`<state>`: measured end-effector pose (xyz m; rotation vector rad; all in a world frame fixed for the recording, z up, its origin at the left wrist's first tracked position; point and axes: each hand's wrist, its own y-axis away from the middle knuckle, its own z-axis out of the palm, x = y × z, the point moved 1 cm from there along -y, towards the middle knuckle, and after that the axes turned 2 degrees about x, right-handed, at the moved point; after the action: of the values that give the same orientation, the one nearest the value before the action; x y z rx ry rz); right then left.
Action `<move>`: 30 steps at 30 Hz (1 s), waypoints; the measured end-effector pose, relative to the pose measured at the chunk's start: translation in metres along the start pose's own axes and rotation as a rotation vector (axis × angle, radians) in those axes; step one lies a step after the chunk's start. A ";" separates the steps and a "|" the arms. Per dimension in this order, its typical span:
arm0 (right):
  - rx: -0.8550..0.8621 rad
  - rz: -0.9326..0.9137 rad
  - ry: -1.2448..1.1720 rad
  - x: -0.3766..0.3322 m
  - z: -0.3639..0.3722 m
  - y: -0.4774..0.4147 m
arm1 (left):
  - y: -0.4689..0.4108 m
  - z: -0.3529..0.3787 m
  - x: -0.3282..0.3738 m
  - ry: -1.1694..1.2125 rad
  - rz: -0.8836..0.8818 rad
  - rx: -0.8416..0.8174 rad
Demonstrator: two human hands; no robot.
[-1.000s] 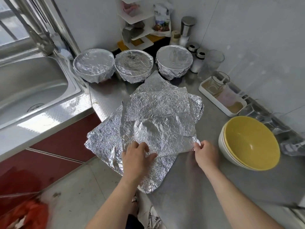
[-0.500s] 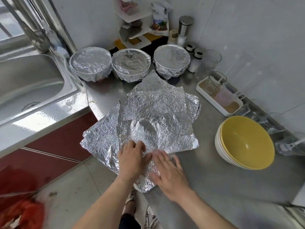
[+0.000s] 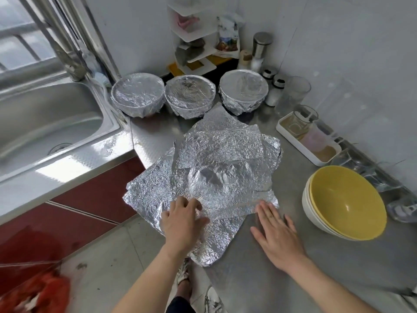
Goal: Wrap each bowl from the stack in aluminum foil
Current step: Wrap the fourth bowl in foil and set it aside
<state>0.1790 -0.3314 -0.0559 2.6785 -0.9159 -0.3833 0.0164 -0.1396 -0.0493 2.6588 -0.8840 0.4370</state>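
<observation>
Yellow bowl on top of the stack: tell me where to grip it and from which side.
Probably pinch the yellow bowl at its rim on the side facing the foil, thumb inside, coming from above with the right hand, which rests open nearest it. It sits nested in the white bowls, so only the rim stands free.

Both hands (image 3: 183, 219) (image 3: 275, 233) — flat, fingers spread

grey metal countertop (image 3: 259, 281) and white tiled walls (image 3: 349, 53) lie right of the stainless steel sink (image 3: 45, 123). dark red cabinet fronts (image 3: 97, 195) sit below it, a bright window (image 3: 18, 41) behind.
</observation>
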 end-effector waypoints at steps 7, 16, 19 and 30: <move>0.135 0.043 -0.002 -0.004 -0.011 -0.009 | 0.006 -0.017 -0.022 0.227 -0.261 0.133; 0.344 0.091 -0.060 -0.030 -0.030 -0.033 | -0.052 -0.056 -0.024 0.467 -0.181 0.172; 0.260 -0.028 -0.030 -0.046 -0.024 -0.039 | -0.106 -0.059 -0.023 0.437 -0.171 0.087; 0.145 -0.026 -0.007 -0.044 -0.025 -0.047 | -0.112 -0.068 -0.030 1.031 -0.459 0.339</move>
<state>0.1803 -0.2635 -0.0422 2.8246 -0.9455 -0.3442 0.0501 -0.0127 -0.0204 2.2484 0.1223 1.6943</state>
